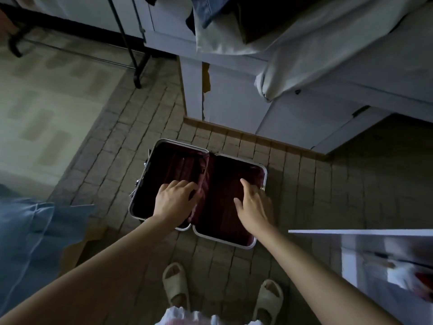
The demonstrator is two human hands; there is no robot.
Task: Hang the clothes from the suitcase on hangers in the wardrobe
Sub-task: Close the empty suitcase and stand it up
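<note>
While both hands reach into the open suitcase (199, 191), left hand (174, 200) and right hand (254, 207) spread, holding nothing; next: grasp a garment.

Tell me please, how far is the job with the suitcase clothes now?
Nearly finished, by the look of it. The suitcase lies open on the floor, and both halves show only dark red lining, with no garments visible. In hand: the left hand and the right hand reach into it, fingers spread, gripping nothing. Left: dark clothes on the bed may still need hanging. The wardrobe is not clearly visible.
</note>
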